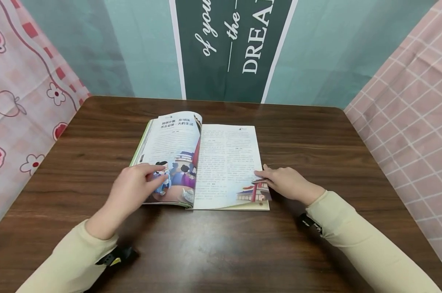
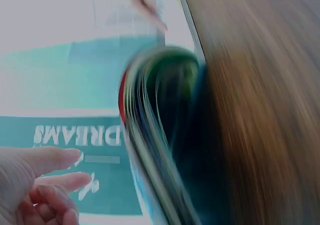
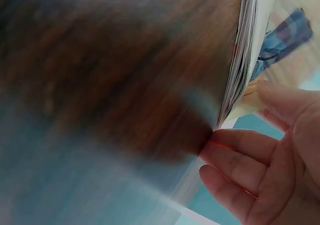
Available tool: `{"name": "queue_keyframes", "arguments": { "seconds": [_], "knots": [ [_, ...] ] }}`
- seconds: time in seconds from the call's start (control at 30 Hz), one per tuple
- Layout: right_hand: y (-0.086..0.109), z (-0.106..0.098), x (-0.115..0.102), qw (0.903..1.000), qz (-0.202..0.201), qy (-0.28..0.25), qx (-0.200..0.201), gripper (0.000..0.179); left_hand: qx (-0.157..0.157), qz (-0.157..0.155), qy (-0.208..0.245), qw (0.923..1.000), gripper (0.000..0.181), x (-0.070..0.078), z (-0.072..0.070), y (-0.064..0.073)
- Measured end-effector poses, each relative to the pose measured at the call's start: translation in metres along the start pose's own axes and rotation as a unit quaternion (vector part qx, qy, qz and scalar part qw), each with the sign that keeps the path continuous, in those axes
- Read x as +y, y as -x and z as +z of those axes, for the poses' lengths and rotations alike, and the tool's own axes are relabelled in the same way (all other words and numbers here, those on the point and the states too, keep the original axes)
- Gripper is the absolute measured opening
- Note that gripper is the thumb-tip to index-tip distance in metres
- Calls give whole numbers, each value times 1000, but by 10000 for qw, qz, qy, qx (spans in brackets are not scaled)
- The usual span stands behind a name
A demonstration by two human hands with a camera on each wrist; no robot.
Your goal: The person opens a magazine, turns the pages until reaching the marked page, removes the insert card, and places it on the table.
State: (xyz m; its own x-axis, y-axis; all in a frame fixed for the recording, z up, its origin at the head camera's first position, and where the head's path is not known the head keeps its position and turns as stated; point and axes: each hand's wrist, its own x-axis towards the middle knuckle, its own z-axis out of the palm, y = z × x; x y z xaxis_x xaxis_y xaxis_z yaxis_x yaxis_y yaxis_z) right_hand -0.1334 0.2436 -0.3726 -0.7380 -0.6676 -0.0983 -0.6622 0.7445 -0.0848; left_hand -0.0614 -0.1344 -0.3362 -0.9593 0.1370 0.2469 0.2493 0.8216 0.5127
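An open magazine [image 1: 226, 162] lies on the table, its left page [image 1: 162, 142] bulging up near the spine. My left hand [image 1: 133, 187] is over the lower part of that page, close to a drawn figure, with nothing between its fingers. In the left wrist view its fingers are loosely bent beside the curved stack of pages [image 2: 160, 180]. At the right side of the magazine, my right hand [image 1: 288, 183] pinches the edge of the right page. The right wrist view shows the thumb [image 3: 280, 97] on the page's face and the other fingers at the edge.
The dark wooden table [image 1: 221, 252] extends around the magazine. A teal curtain with a lettered green panel [image 1: 232, 49] hangs behind it. Patterned cloths hang at the left [image 1: 27, 101] and right [image 1: 411, 122]. Dark straps circle both wrists.
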Motion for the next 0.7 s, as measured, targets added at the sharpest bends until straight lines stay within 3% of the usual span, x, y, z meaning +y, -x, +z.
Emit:
{"name": "queue_keyframes", "arguments": {
  "seconds": [0.13,0.4,0.53,0.7],
  "knots": [
    [-1,-2,-1,9999,136,-70,-10,32,48,333,588,9977,19,17,17,-11],
    [-6,-4,-3,9989,258,-396,-11,28,-73,565,1398,9885,19,51,45,-30],
    [-9,-5,-4,9975,473,-528,60,27,-222,781,1599,9838,21,68,63,-42],
    [-11,-4,-7,9968,647,-463,36,31,-561,1023,1360,9838,24,90,83,-52]
  ]
}}
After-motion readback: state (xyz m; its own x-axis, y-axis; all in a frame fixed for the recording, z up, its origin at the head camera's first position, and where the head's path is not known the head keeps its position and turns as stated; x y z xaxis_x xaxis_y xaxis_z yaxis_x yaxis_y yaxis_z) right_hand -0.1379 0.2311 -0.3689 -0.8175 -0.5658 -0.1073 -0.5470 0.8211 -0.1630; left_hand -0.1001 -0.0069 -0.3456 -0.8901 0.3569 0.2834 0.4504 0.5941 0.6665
